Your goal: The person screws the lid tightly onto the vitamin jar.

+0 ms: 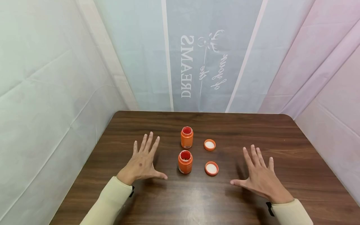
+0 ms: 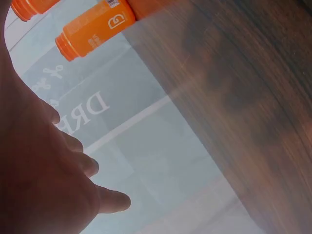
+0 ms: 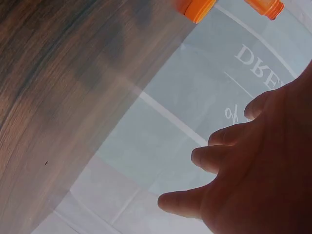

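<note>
Two orange plastic bottles without lids stand upright mid-table, the far bottle (image 1: 187,141) behind the near bottle (image 1: 185,167). Small bits, too small to make out, show inside the near one. To their right lie two caps with white insides facing up, a far cap (image 1: 209,145) and a near cap (image 1: 211,168). Fingers spread, my left hand (image 1: 142,164) hovers left of the bottles and holds nothing. On the other side, my right hand (image 1: 260,178) is likewise spread and bare, right of the caps. The left wrist view shows an orange bottle (image 2: 97,29) beyond the hand.
The dark wood table (image 1: 197,200) has rounded far corners. Behind it hangs a grey-blue cloth (image 1: 146,62) with mirrored white lettering. Pale fabric walls (image 1: 50,93) close in the left and right sides.
</note>
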A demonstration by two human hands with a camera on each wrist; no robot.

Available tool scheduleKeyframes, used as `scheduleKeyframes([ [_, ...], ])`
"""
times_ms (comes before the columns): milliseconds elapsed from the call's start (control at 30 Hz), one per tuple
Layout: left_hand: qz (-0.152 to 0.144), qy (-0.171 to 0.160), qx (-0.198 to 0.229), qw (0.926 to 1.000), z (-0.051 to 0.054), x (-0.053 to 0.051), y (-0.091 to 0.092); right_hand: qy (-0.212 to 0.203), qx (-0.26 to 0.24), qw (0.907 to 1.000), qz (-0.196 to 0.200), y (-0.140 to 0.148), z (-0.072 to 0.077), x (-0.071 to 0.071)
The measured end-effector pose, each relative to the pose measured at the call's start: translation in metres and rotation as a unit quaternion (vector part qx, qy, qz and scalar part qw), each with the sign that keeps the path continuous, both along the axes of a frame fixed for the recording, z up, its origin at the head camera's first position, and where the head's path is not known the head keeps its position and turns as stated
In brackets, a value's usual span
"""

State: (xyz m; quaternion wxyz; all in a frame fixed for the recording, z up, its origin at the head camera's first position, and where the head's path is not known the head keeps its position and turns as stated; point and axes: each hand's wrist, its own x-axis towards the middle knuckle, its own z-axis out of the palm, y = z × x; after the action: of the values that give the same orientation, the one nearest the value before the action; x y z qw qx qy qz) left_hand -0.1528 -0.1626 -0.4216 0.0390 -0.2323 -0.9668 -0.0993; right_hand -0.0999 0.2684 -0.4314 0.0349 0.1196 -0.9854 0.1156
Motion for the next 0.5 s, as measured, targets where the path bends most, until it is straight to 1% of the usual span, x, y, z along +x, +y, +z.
scheduleKeyframes([
  [167, -0.009, -0.022, 0.011, 0.9997, -0.002, 0.001, 0.003, -0.014, -0.02, 0.9995, 0.021, -0.003, -0.002, 0.0],
  [300, -0.014, -0.042, 0.03, 0.9986, -0.004, 0.001, 0.007, -0.029, -0.03, 0.9983, 0.041, -0.006, -0.003, -0.001],
  [400, -0.017, -0.065, 0.051, 0.9964, -0.004, 0.001, 0.01, -0.029, -0.029, 0.9977, 0.053, -0.008, -0.006, -0.002],
  [500, -0.028, -0.09, 0.075, 0.9927, -0.004, 0.0, 0.014, -0.028, -0.033, 0.9969, 0.067, -0.011, -0.008, -0.005],
])
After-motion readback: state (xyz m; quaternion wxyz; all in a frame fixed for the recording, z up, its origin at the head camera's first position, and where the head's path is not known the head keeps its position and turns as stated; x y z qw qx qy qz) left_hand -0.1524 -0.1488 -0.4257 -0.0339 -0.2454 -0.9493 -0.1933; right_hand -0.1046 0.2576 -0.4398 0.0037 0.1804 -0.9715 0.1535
